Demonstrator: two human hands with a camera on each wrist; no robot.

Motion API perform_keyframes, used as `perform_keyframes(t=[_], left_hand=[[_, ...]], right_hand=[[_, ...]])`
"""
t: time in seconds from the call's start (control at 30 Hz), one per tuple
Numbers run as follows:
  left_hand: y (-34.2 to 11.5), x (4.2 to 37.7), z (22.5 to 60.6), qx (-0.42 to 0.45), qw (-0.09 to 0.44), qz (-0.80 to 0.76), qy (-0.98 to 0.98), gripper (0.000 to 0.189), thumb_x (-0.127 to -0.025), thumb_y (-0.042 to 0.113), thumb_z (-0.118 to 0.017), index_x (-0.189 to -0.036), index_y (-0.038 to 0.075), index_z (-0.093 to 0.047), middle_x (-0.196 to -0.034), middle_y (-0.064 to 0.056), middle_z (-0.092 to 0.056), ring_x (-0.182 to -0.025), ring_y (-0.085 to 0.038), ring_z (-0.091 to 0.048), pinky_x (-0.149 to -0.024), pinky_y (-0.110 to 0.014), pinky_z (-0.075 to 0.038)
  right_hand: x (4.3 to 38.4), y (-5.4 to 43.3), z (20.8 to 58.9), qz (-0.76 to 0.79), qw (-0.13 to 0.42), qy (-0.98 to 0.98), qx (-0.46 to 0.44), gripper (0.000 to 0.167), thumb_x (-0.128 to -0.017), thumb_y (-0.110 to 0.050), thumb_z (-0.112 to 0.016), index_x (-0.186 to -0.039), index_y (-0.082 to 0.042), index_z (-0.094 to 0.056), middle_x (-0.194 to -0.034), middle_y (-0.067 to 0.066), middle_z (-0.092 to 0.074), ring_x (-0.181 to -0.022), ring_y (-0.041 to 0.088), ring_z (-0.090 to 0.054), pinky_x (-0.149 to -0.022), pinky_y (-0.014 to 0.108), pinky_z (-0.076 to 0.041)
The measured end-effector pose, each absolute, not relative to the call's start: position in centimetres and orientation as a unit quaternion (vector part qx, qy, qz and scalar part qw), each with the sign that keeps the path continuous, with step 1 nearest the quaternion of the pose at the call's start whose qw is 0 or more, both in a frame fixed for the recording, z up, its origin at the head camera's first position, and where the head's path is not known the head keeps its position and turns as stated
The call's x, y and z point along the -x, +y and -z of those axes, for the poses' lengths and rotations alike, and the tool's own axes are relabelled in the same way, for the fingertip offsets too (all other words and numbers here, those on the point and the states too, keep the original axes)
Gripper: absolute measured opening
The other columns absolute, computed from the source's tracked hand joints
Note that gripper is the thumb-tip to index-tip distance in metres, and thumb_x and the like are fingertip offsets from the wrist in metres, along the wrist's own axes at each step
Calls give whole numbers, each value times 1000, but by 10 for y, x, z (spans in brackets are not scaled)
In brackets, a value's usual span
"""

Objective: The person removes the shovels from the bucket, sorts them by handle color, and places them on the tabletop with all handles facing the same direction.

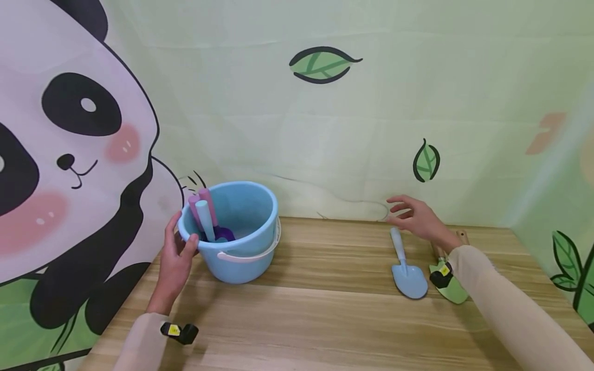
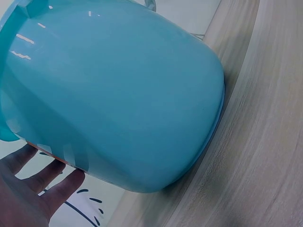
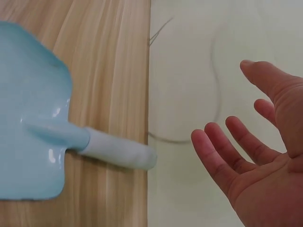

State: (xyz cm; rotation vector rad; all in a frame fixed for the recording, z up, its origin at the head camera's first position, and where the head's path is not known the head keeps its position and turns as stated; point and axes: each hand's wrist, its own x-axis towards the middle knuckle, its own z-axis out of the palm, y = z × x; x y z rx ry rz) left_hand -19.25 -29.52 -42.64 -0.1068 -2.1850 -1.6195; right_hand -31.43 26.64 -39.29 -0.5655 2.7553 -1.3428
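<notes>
one loosely spread left hand (image 1: 175, 263) touches the light-blue bucket (image 1: 238, 269); the right hand (image 1: 419, 220), spread and empty, hovers near the blue trowel (image 1: 410, 281) on the bench (image 1: 325, 324). apparent step: reaching; a grasp would call for closing round the handle (image 1: 397, 242).

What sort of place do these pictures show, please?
Perhaps a children's play corner or a staged tabletop set: the backdrop bears a cartoon panda, and the wood-grain table holds a light-blue bucket and a light-blue trowel.
</notes>
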Motion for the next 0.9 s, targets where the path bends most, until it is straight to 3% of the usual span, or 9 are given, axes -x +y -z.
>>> perform_keyframes(t=[0.33,0.67,0.9], left_hand=[[-295,191,427,36,206,583,-785,70,-107,30,-54,-164,33,-14,-166,-7,-30,-146,-39,-38,-103,-53,-45],[-295,192,426,37,209,581,-786,70,-107,29,-54,-164,33,-14,-166,-8,-30,-146,-40,-38,-103,-54,-45],[-295,192,426,35,208,580,-787,70,-107,30,-53,-164,33,-14,-166,-7,-31,-146,-40,-39,-103,-54,-45]], right_hand=[[308,245,377,425,-18,874,234,62,-95,-26,-76,-147,-4,-50,-136,27,-59,-117,40,-64,-98,56,-53],[312,219,352,433,-21,860,270,64,-94,-25,-77,-148,-8,-48,-136,24,-59,-119,38,-64,-91,49,-57],[312,197,330,440,-12,852,282,66,-93,-27,-78,-150,-10,-47,-137,22,-58,-121,35,-63,-98,54,-54]])
